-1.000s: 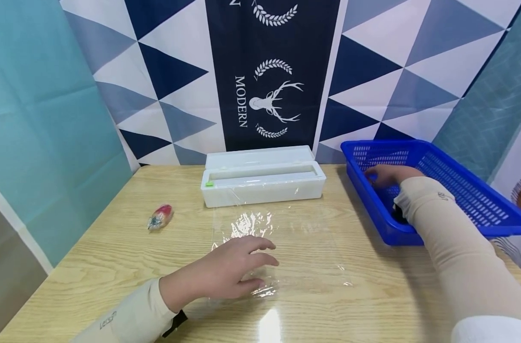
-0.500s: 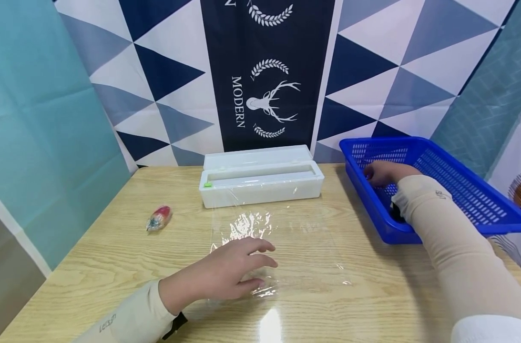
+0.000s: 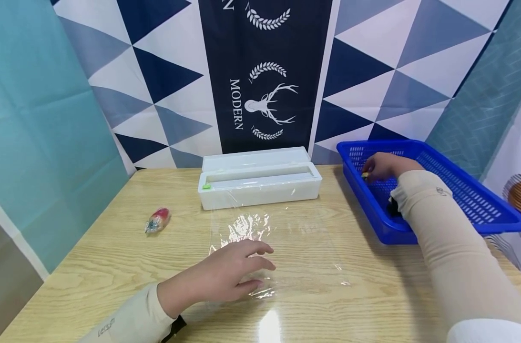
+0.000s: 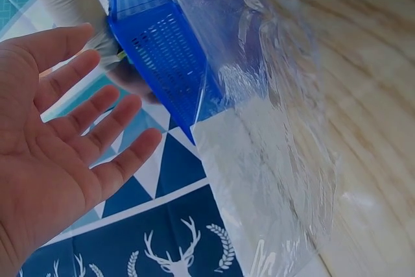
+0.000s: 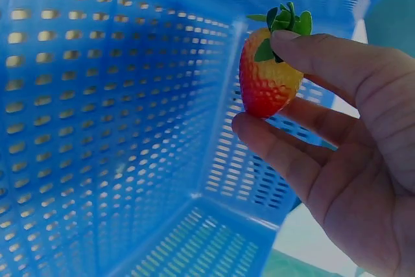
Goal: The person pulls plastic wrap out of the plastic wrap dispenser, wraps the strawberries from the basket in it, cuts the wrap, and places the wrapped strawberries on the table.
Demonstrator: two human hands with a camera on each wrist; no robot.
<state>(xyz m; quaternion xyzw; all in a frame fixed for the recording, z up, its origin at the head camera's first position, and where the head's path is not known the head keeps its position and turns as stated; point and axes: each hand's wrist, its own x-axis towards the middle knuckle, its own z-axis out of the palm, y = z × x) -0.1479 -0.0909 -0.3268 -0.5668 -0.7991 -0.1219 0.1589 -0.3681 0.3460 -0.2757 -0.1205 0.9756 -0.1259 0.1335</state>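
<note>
Inside the blue basket (image 3: 462,188), my right hand (image 3: 384,166) pinches a strawberry (image 5: 269,76) between thumb and fingers. The strawberry is red at the tip, yellow toward the top, with green leaves. My left hand (image 3: 234,269) is at the near left part of a sheet of clear plastic wrap (image 3: 294,238), fingers spread and relaxed, holding nothing. Whether it touches the wrap cannot be told. The wrap runs from a white cling film box (image 3: 260,190) with its lid up and a green slider (image 3: 206,186) at its left end.
A small red item wrapped in clear film (image 3: 158,220) lies on the left of the wooden table (image 3: 114,267). A patterned curtain (image 3: 264,71) hangs right behind the box. The basket stands at the table's right side.
The right hand has risen slightly in the basket, and a bit of yellow now shows at its fingers. The left hand stays in place. The head view has shifted slightly.
</note>
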